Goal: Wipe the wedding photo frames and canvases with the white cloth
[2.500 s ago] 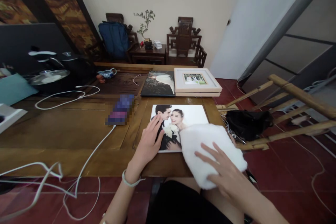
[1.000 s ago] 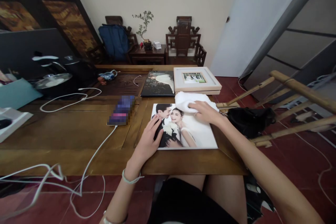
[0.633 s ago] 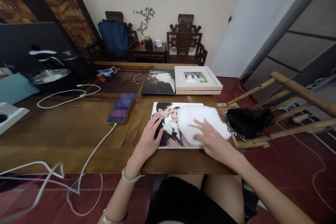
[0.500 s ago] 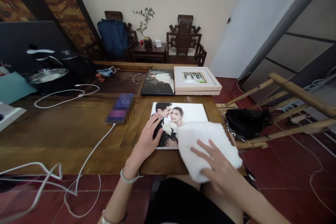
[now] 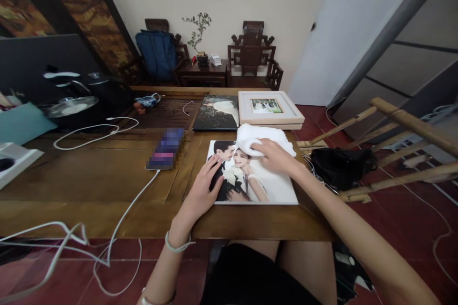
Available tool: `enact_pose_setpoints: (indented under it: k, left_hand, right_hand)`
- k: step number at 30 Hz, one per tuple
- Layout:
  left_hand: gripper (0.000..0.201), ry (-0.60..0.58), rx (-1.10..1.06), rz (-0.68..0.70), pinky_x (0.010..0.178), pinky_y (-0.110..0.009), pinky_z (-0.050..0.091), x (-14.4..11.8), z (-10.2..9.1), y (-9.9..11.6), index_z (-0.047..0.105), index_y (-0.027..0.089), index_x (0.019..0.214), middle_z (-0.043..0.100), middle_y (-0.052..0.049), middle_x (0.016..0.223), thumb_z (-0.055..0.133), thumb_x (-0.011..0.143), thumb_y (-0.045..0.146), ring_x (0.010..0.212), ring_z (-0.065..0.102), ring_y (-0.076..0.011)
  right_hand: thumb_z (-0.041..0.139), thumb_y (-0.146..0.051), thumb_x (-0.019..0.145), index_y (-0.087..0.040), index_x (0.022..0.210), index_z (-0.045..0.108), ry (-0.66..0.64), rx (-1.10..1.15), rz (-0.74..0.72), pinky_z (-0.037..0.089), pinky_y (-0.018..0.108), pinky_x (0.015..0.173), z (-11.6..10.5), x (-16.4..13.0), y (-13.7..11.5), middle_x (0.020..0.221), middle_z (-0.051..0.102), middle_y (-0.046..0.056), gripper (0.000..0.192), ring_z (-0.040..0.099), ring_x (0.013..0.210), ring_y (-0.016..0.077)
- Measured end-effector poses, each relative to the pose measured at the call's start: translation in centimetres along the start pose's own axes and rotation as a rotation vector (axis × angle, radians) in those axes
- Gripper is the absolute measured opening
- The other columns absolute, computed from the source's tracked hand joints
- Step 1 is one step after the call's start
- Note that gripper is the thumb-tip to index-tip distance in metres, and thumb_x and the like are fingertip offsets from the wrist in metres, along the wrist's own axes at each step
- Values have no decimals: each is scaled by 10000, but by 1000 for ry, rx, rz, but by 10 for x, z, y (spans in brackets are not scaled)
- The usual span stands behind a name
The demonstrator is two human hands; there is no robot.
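A photo panel [image 5: 277,188] with a printed wedding couple lies flat near the table's front edge. My left hand [image 5: 206,182] rests on its left side, fingers stretched out over the dark suit in the print. At the panel's far right part, my right hand [image 5: 275,156] presses a white cloth [image 5: 266,134], fingers bunched into it. The cloth covers the upper right corner of the panel and reaches toward the framed picture [image 5: 268,106] behind. Beside that frame lies a dark photo panel [image 5: 216,116] with a white gown printed on it.
A phone [image 5: 166,150] with a white cable lies on the wooden table [image 5: 107,171] left of the panel. Farther left are a lidded pot [image 5: 73,107], a kettle and a teal box [image 5: 23,121]. A bamboo rack [image 5: 411,119] with a black bag [image 5: 334,167] stands at the right.
My right hand has moved the cloth from the panel's near right corner, away from me, to its far right part, uncovering the lower right of the print. My left hand stays in place.
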State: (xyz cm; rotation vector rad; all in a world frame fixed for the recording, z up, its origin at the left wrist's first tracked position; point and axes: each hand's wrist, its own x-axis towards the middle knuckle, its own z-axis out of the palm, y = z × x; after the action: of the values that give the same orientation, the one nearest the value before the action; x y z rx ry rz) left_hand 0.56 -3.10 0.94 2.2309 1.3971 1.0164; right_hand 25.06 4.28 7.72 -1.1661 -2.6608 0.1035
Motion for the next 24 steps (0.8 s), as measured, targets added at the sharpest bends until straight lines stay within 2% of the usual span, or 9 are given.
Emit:
enact_pose_setpoints:
  k: [2,5,7,10,13,16,18,20,24]
  left_hand:
    - [428,6,1,-4,1114,-447,263,0,0,0,410,212,1342,374,-94,1445,414,918,268,1365,277,-216]
    - [426,12,10,-17,1112,-446,268,0,1,1,416,198,1337,386,-105,1435,414,916,266,1360,288,-219]
    - [427,23,15,-16,1110,-454,272,0,3,0,415,198,1337,389,-110,1431,414,915,265,1357,295,-226]
    - [433,33,18,-9,1107,-470,273,-1,5,-1,398,212,1347,381,-108,1436,409,917,265,1356,295,-234]
    - [427,30,10,-16,1110,-473,267,-1,5,-1,386,212,1352,372,-105,1442,380,928,264,1362,283,-226]
    - [424,25,-3,-28,1121,-461,251,0,5,0,371,197,1363,368,-102,1446,323,945,252,1365,276,-210]
    - [433,23,-13,-23,1125,-461,245,0,5,-1,355,192,1375,366,-101,1449,295,949,243,1361,284,-206]
    - [441,21,-22,-12,1125,-468,247,0,5,-2,344,193,1383,367,-104,1449,288,948,237,1355,297,-207]
    - [448,44,-28,11,1125,-474,246,0,6,-4,341,197,1387,372,-106,1445,305,941,228,1357,294,-209]
  right_hand:
    - [370,36,637,-178,1047,561,4,-9,12,442,377,813,0,10,4,995,615,99,501,548,984,253]
    - [372,53,650,-168,1059,572,-1,-44,17,392,443,919,5,1,-6,1089,603,122,506,489,1129,275]
    - [390,55,664,-167,1048,593,-12,-69,12,308,529,1002,11,-19,-23,1216,558,132,488,393,1247,297]
    - [433,54,664,-186,1008,629,-39,-73,-26,227,616,1037,19,-61,-59,1332,489,119,463,304,1314,323]
    - [488,20,676,-218,920,654,-8,-41,-71,206,631,1053,22,-101,-96,1377,454,87,379,254,1338,335]
    - [533,-19,690,-237,853,656,-3,-1,-120,222,632,1051,20,-124,-121,1401,430,63,298,251,1337,350]
    - [535,-18,685,-246,881,654,-45,20,-126,223,620,1059,17,-124,-124,1409,420,53,323,257,1336,344]
    - [507,-1,676,-243,946,644,-88,34,-103,214,608,1066,15,-112,-117,1406,425,55,388,261,1337,331]
    - [423,47,655,-202,1052,605,-114,42,-75,240,578,1044,11,-61,-79,1355,469,97,503,296,1318,305]
